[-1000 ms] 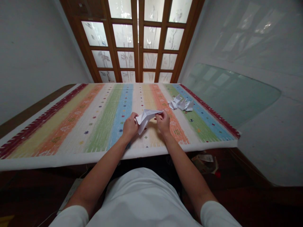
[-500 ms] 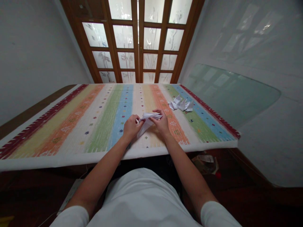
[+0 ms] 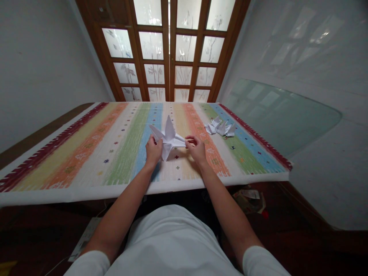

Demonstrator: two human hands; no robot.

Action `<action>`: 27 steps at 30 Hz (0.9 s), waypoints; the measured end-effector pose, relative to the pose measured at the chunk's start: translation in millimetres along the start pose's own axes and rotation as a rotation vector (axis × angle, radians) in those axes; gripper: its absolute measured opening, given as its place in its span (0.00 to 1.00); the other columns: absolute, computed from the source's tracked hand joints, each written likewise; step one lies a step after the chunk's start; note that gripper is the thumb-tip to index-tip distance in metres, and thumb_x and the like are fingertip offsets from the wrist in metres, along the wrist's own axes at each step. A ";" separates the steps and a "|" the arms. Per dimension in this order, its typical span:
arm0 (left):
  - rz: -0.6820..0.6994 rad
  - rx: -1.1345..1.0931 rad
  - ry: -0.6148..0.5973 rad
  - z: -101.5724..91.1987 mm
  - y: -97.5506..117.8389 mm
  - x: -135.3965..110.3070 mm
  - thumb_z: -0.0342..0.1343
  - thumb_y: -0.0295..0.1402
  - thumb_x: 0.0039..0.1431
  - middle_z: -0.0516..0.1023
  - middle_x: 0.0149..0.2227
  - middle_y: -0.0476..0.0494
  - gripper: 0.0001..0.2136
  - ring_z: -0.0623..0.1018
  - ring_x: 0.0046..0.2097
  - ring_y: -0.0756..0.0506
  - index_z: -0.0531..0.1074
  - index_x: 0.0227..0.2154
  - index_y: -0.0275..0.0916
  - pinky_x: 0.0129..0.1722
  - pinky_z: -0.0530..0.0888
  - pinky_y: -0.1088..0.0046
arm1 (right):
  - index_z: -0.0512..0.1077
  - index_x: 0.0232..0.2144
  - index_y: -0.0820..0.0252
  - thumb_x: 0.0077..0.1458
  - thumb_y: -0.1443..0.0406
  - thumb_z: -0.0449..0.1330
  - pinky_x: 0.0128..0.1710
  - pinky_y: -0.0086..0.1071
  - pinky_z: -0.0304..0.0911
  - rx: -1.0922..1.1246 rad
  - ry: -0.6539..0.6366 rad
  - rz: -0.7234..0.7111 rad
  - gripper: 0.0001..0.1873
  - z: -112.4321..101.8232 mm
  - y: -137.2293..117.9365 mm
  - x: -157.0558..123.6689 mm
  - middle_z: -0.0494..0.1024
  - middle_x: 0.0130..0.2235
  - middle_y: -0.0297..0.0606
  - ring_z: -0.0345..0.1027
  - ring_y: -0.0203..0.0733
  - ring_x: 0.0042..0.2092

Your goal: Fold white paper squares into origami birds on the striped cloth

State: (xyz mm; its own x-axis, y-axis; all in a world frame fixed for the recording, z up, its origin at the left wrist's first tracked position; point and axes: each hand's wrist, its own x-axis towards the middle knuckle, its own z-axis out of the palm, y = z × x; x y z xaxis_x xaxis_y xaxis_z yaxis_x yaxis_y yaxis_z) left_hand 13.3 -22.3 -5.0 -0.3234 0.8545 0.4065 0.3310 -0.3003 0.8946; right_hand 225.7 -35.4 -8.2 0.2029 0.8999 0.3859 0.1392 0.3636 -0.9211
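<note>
Left hand (image 3: 153, 150) is gripping the white origami crane (image 3: 169, 138) from below, fingers closed on its left side. The crane is sitting over the striped rug (image 3: 86, 163) between both hands, long axis running left to right, body nearer the left hand. Right hand (image 3: 196, 149) is curling at the crane's right tip, touching it; pinch unclear. Further right, folded paper pieces (image 3: 220, 127) are lying on the rug.
</note>
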 end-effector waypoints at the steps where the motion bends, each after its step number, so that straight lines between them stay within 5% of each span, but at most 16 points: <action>1: 0.005 -0.006 0.002 0.1 -0.1 -0.2 0.60 0.31 0.59 0.77 0.32 0.45 0.03 0.75 0.33 0.43 0.71 0.33 0.44 0.36 0.69 0.67 | 0.77 0.34 0.56 0.50 0.56 0.64 0.38 0.38 0.73 -0.042 0.005 -0.013 0.12 0.4 -1.5 -1.1 0.83 0.39 0.41 0.78 0.46 0.39; 5: 0.096 -0.011 -0.053 0.4 2.9 -3.9 0.58 0.27 0.59 0.76 0.31 0.47 0.05 0.75 0.34 0.43 0.71 0.34 0.44 0.37 0.71 0.67 | 0.76 0.32 0.55 0.52 0.53 0.66 0.37 0.38 0.73 -0.123 -0.039 -0.047 0.13 0.9 -6.4 -4.9 0.83 0.36 0.40 0.78 0.47 0.38; 11: 0.243 0.057 -0.154 -0.8 16.9 -12.2 0.58 0.21 0.53 0.78 0.34 0.48 0.10 0.77 0.38 0.43 0.71 0.34 0.44 0.42 0.73 0.68 | 0.76 0.40 0.53 0.46 0.53 0.72 0.44 0.41 0.75 0.001 -0.059 -0.053 0.21 1.1 -2.7 -3.2 0.83 0.37 0.37 0.78 0.48 0.41; 22: 0.194 -0.002 -0.005 -6.2 21.5 -12.9 0.59 0.25 0.57 0.76 0.34 0.49 0.06 0.75 0.37 0.45 0.70 0.33 0.43 0.41 0.72 0.69 | 0.73 0.43 0.51 0.44 0.56 0.75 0.55 0.43 0.74 0.176 -0.099 -0.041 0.25 1.8 -9.1 -2.9 0.81 0.43 0.38 0.77 0.47 0.49; 27: 0.332 -0.022 -0.073 -10.1 29.3 -16.5 0.64 0.30 0.55 0.79 0.41 0.42 0.12 0.78 0.47 0.40 0.62 0.28 0.44 0.46 0.74 0.67 | 0.72 0.46 0.50 0.44 0.52 0.75 0.45 0.41 0.78 0.224 -0.124 0.133 0.29 7.0 -2.0 -2.5 0.81 0.45 0.38 0.79 0.46 0.45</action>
State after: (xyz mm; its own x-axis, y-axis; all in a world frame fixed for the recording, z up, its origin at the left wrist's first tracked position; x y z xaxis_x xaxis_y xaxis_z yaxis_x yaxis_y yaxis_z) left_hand 19.4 -49.5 16.3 -0.1369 0.7359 0.6631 0.3879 -0.5761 0.7195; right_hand 218.1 -36.7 -7.7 0.0832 0.9607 0.2648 -0.1012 0.2725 -0.9568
